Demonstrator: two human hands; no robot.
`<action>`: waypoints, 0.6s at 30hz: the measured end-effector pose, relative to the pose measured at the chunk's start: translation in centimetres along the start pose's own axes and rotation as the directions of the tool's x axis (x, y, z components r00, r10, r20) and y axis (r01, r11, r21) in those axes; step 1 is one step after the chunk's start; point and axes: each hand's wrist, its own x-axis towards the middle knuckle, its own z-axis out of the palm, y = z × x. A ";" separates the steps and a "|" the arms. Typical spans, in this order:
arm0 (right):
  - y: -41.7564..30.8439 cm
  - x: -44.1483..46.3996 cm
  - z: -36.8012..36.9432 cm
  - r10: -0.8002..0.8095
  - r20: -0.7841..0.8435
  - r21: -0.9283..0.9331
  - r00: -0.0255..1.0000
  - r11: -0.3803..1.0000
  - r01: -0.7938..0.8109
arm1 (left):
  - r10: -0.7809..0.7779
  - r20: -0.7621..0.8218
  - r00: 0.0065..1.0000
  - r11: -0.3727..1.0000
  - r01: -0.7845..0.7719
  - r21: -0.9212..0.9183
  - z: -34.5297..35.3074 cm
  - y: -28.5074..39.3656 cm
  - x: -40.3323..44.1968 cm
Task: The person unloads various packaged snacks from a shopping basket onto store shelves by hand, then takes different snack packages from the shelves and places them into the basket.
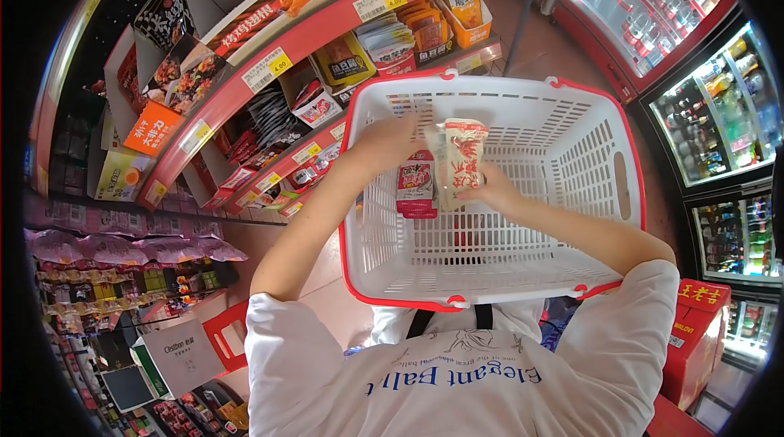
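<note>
A white plastic basket with a red rim [523,274] stands in front of my body. My right hand [487,185] grips the lower right edge of a cream packet with red lettering [464,155], held upright over the basket. To the left of that packet, my left hand [400,141] is over the basket's left side; its fingers are blurred and partly merge with the background, so its hold is unclear. Below it, a pink and white packet [416,188] shows inside the basket, beside the cream packet.
Curved shelves with red price rails [314,20] hold snack packets ahead and to the left. Lit drink coolers [645,12] line the right side. A red carton [694,339] is at the lower right. More packaged goods hang at the lower left.
</note>
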 end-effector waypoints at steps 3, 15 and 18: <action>2.3 -0.2 0.0 0.040 -0.093 -0.069 0.995 0.997 -0.047 | 0.015 -0.004 1.000 0.998 -0.016 -0.058 0.5 -0.6 0.2; 4.8 0.4 -0.7 0.001 -0.077 -0.411 0.997 0.911 -0.033 | 0.012 0.091 0.996 1.000 -0.014 0.025 -0.3 0.3 -0.1; 3.8 0.5 -0.3 -0.040 -0.006 -0.514 0.999 0.857 0.031 | 0.027 0.088 0.996 1.000 -0.027 -0.003 0.1 -0.1 0.2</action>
